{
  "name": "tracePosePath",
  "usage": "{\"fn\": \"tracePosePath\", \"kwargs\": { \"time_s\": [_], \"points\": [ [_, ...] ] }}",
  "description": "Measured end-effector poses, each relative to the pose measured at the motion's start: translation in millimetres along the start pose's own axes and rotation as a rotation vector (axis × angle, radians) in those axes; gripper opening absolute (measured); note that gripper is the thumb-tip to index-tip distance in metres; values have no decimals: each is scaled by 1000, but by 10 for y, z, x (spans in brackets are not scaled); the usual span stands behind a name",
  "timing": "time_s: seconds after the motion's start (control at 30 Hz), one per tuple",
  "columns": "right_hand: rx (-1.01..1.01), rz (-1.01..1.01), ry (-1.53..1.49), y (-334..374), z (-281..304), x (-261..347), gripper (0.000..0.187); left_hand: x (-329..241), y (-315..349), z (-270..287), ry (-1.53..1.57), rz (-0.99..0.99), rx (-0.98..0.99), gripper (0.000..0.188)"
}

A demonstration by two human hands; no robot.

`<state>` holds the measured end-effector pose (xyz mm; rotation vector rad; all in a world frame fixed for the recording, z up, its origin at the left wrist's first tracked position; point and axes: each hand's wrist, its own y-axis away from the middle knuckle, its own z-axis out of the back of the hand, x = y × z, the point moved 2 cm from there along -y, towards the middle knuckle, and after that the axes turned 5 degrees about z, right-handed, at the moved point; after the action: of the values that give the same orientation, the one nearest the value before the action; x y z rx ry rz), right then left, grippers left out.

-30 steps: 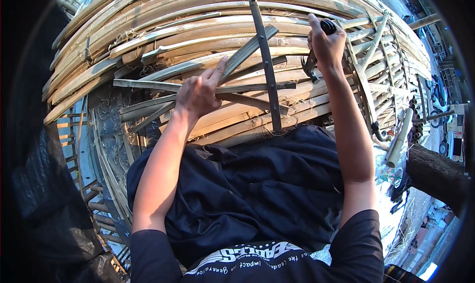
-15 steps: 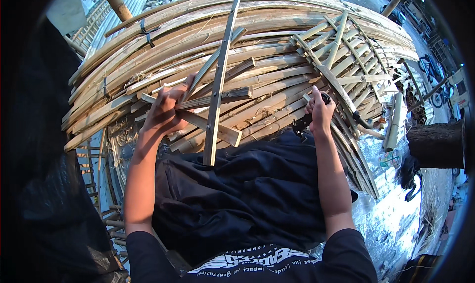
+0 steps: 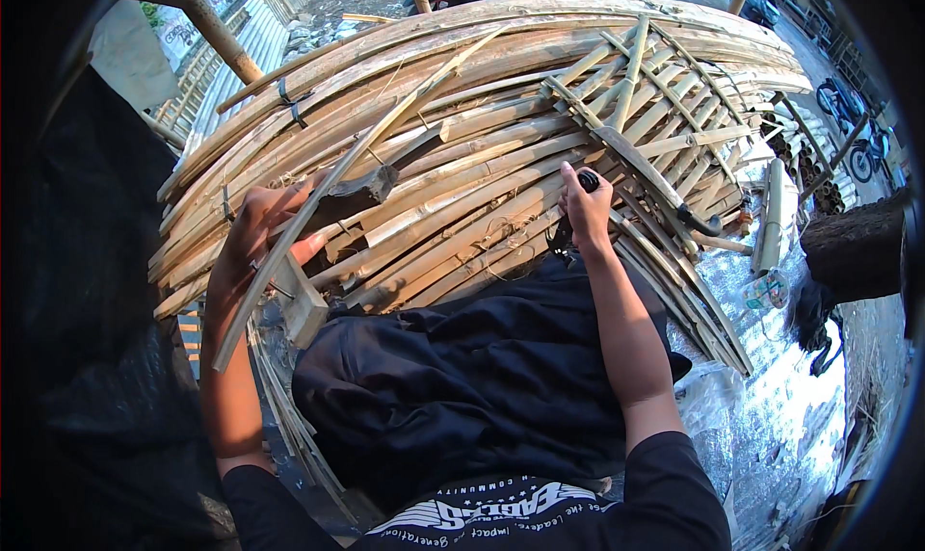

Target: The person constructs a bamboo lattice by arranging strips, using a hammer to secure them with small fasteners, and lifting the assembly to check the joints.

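Observation:
My left hand (image 3: 252, 225) grips a wooden frame made of a long narrow slat (image 3: 332, 185) with several short crosspieces. Thin nails stick out between the slat and the crosspieces. One crosspiece (image 3: 306, 312) points down toward my lap, and a dark-faced one (image 3: 358, 195) juts right beside my fingers. The frame is raised and tilted, its slat running from lower left to upper right. My right hand (image 3: 586, 214) is closed around a black tool (image 3: 589, 180) with a rounded end, thumb extended. The rest of the tool is mostly hidden, so its kind cannot be made out.
A broad pile of split bamboo strips (image 3: 501, 180) lies in front of me, with a bamboo lattice (image 3: 674, 89) on its right. A curved black-ended handle (image 3: 699, 222) rests there. Black cloth (image 3: 462, 358) covers my lap; silvery sheeting (image 3: 771, 406) spreads at right, near a log (image 3: 858, 252).
My left hand has moved left and turned the wooden frame, showing its slat edge-on with the nails visible. My right hand has shifted slightly left, still holding the black tool.

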<state>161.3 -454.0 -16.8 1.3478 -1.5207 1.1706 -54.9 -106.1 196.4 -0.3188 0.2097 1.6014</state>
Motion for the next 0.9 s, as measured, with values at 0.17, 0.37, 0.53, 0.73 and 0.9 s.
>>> {"fn": "tracePosePath", "kwargs": {
  "time_s": [0.17, 0.37, 0.53, 0.73, 0.9],
  "points": [
    [80, 114, 319, 40, -57, 52, 42, 7, 229, 100, 193, -289, 94, 66],
    [141, 120, 402, 71, -80, -24, 42, -358, 362, 163, 312, -157, 136, 66],
    [137, 118, 398, 46, -70, 5, 42, -326, 438, 136, 138, 70, 346, 43],
    [147, 117, 398, 76, -92, 64, 45, -190, 637, 25, 682, 119, 128, 69],
    [150, 124, 358, 62, -54, 51, 43, -153, 615, 172, 641, 84, 298, 71]
  ]
}}
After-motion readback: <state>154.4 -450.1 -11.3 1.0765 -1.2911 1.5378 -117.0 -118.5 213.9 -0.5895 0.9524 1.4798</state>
